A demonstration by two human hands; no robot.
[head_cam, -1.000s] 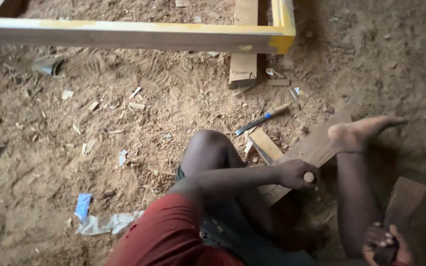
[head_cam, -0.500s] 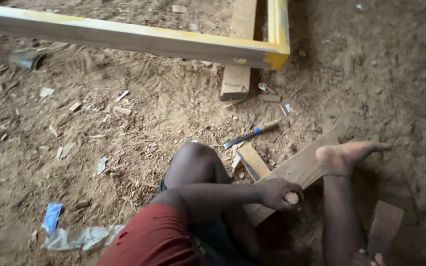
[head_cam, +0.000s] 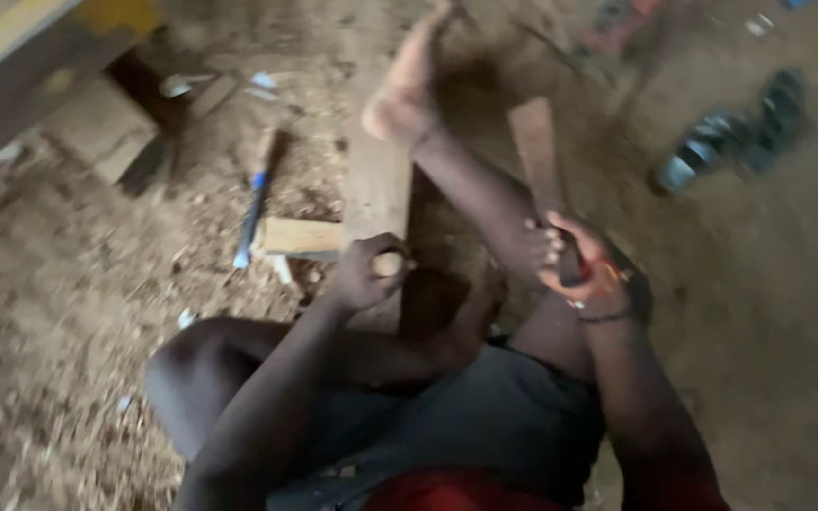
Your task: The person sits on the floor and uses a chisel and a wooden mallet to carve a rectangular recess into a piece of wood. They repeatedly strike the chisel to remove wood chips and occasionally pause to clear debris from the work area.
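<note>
Knees and dark shorts are filling the bottom of the view, w/ the person sitting on the sawdust-strewn ground [head_cam: 68, 312]. Left hand [head_cam: 367, 273] is curling shut around a small, round, pale wooden handle [head_cam: 389, 264], gripping it just over the near end of a flat plank [head_cam: 378, 185] that is lying on the dirt. Right hand [head_cam: 575, 265] is closing its fingers around the lower end of a narrow wooden stick [head_cam: 537, 156], which is pointing up and away from the body; the shin is running just beside it. Bare foot [head_cam: 411, 80] is pressing on the plank's far end (toes blurred). Left of the plank, a short pale wood offcut [head_cam: 301, 237] is lying crosswise, touching the plank's edge, and a blue-handled tool [head_cam: 254, 210] is lying near it in the shavings; can't tell what kind, too blurred. Farther left, a flat wood block [head_cam: 97, 128] is sitting under a yellow-edged frame beam [head_cam: 21, 52]. Far right, a pair of dark sandals [head_cam: 740, 142] is resting well apart from everything else.
</note>
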